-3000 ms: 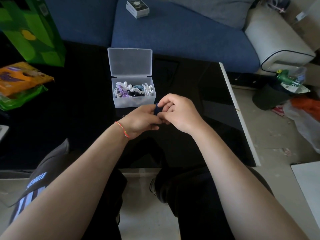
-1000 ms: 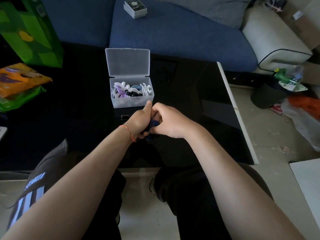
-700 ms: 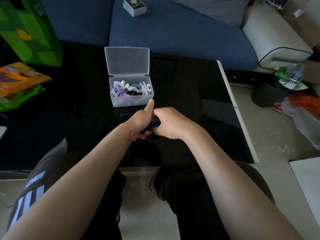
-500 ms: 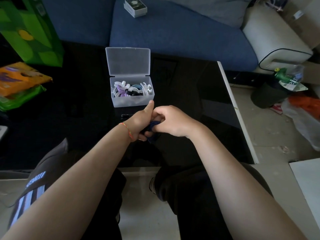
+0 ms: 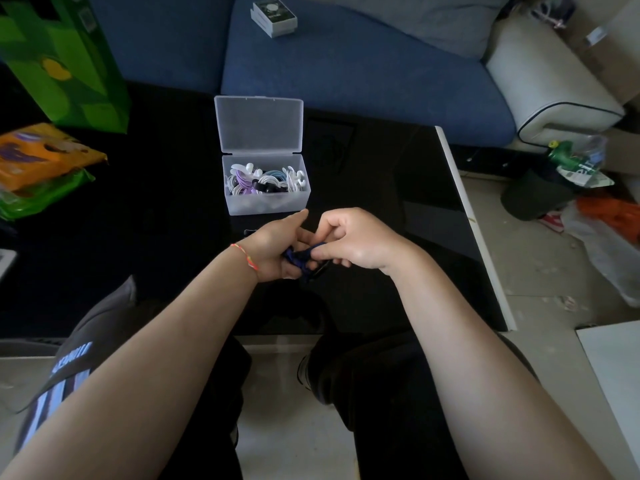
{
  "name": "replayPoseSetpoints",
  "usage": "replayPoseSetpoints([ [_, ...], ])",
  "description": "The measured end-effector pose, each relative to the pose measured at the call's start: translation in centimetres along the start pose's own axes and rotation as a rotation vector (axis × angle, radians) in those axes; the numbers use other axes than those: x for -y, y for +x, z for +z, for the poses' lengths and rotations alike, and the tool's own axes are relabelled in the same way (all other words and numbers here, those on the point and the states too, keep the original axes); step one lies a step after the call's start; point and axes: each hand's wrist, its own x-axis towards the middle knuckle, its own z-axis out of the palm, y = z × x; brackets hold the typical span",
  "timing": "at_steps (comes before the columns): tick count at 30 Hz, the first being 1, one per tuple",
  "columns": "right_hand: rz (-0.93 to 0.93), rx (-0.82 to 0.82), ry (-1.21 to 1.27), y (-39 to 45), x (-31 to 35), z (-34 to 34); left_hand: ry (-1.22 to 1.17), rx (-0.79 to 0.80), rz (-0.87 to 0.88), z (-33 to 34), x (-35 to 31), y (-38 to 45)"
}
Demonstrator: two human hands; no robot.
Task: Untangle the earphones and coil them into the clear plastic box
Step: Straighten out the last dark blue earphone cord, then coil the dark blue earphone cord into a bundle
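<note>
A dark blue earphone cable (image 5: 300,256) is bunched between both hands just above the black table (image 5: 398,188). My left hand (image 5: 273,247) holds the bundle in its curled fingers, thumb pointing up toward the box. My right hand (image 5: 353,240) pinches the cable from the right. The clear plastic box (image 5: 266,202) stands open just beyond my hands, lid upright, with several coiled white, purple, blue and black earphones inside. Most of the blue cable is hidden by my fingers.
A green bag (image 5: 65,64) and orange snack packets (image 5: 41,157) lie at the table's left. A blue sofa (image 5: 346,74) with a small white box (image 5: 274,16) is behind. The table's white right edge (image 5: 474,230) borders a floor with clutter.
Both hands dropped toward me from beside the box and now work the blue cable lower over the table; my left thumb has come up.
</note>
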Motion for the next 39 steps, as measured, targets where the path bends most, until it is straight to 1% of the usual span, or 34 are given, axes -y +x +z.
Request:
replayPoseSetpoints([
  [2, 0.020, -0.030, 0.039, 0.1, -0.3, -0.3, -0.029, -0.009, -0.005, 0.1, -0.3, -0.4],
  [4, 0.044, -0.052, 0.068, 0.2, -0.5, -0.4, -0.008, -0.055, -0.004, -0.1, -0.4, -0.5],
  [8, 0.080, -0.088, 0.076, 0.6, -0.9, -0.4, 0.115, -0.099, 0.015, -0.3, -0.5, -0.5],
  [10, 0.095, -0.114, 0.051, 0.8, -1.0, -0.4, 0.205, -0.166, 0.023, -0.3, -0.5, -0.4],
  [11, 0.106, -0.130, 0.035, 0.9, -1.1, -0.5, 0.299, -0.242, 0.057, -0.4, -0.3, -0.1],
  [12, 0.118, -0.145, 0.019, 1.0, -1.2, -0.5, 0.463, -0.369, 0.125, -0.8, 0.0, 0.3],
  [14, 0.138, -0.173, -0.018, 1.1, -1.3, -0.4, 0.870, -0.673, 0.298, -1.8, 1.0, 1.4],
  [15, 0.144, -0.185, -0.037, 1.2, -1.4, -0.4, 1.016, -0.751, 0.344, -2.2, 1.5, 1.7],
  [16, 0.148, -0.196, -0.049, 1.2, -1.5, -0.4, 1.128, -0.774, 0.346, -2.5, 2.1, 2.0],
  [18, 0.150, -0.213, -0.066, 1.3, -1.6, -0.3, 1.310, -0.710, 0.250, -2.8, 3.0, 2.4],
  [20, 0.148, -0.218, -0.090, 1.3, -1.6, -0.3, 1.440, -0.659, 0.165, -2.9, 3.7, 2.8],
  [21, 0.147, -0.218, -0.104, 1.3, -1.6, -0.2, 1.466, -0.667, 0.150, -2.9, 3.9, 3.0],
  [24, 0.147, -0.216, -0.118, 1.3, -1.5, -0.1, 1.453, -0.699, 0.132, -2.8, 4.0, 2.9],
  [30, 0.156, -0.250, -0.130, 1.5, -1.7, -0.1, 1.319, -0.566, 0.086, -2.3, 3.5, 2.1],
  [32, 0.161, -0.297, -0.143, 1.5, -1.8, -0.2, 1.207, -0.559, 0.094, -2.5, 2.9, 1.8],
  [34, 0.163, -0.350, -0.154, 1.4, -1.8, -0.4, 1.078, -0.553, 0.146, -2.9, 2.1, 1.5],
  [35, 0.162, -0.381, -0.162, 1.4, -1.8, -0.6, 0.974, -0.521, 0.187, -3.1, 1.7, 1.3],
  [37, 0.161, -0.460, -0.152, 1.4, -1.8, -1.0, 0.712, -0.397, 0.267, -3.0, 0.8, 0.5],
  [39, 0.160, -0.532, -0.118, 1.4, -1.8, -1.4, 0.515, -0.286, 0.327, -2.8, 0.2, -0.5],
])
